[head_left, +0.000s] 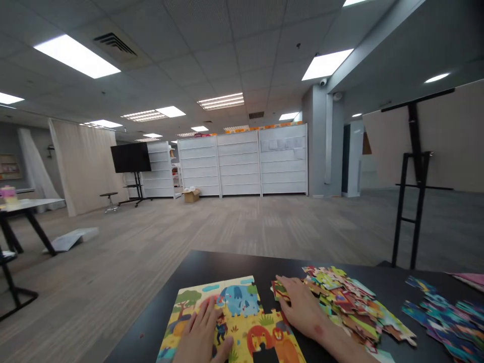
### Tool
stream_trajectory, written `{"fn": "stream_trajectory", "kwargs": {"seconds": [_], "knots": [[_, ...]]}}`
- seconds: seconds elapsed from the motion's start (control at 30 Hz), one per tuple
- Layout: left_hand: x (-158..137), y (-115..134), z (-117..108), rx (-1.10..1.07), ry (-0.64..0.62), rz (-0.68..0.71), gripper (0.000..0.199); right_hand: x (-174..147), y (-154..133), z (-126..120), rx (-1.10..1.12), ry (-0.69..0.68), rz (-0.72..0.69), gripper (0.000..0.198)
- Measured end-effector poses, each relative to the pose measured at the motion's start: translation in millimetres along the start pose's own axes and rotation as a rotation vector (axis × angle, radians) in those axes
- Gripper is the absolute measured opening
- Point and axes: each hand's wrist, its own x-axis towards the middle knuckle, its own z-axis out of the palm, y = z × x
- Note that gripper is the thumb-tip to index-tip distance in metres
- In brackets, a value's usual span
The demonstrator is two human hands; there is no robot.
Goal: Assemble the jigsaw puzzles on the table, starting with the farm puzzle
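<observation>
Holding the partly joined puzzle [242, 322] flat is served, in the head view, by the left hand [202, 330], which is laid palm down on it with the fingers extended and the thumb held apart; nothing is seen pinched there. The puzzle lies under that hand and reaches toward the right hand [302, 307], on the black table [206, 267]. The right hand is set down just beyond the puzzle's right edge, its fingers bent over a loose piece [278, 289]; whether that piece is pinched or merely covered cannot be told. A notch is left in the puzzle just to the left of the right fingertips, and another lies nearer the wearer, between the hands. Pressure from the left palm is best spread evenly, so that joined seams are not lifted or pushed apart. With the right hand, the piece is probably best handled by its edges, low and level, with its printed colours checked against those around a notch. The right forearm should be lifted clear of the mixed pile [344, 297] beside it, and the bluish pile [446, 317], farther right, is best left separate.
</observation>
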Motion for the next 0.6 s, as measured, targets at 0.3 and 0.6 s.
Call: {"fn": "stream_trajectory", "kwargs": {"seconds": [0.3, 0.6], "knots": [[-3.0, -9.0, 6.6, -0.018, 0.008, 0.049, 0.067, 4.7, 2.7, -18.9, 0.177, -0.036, 0.018, 0.060], [-4.3, -2.6, 3.4, 0.004, -0.023, -0.004, 0.063, -3.6, -35.4, -28.7, 0.517, 0.155, 0.002, 0.043]]}}
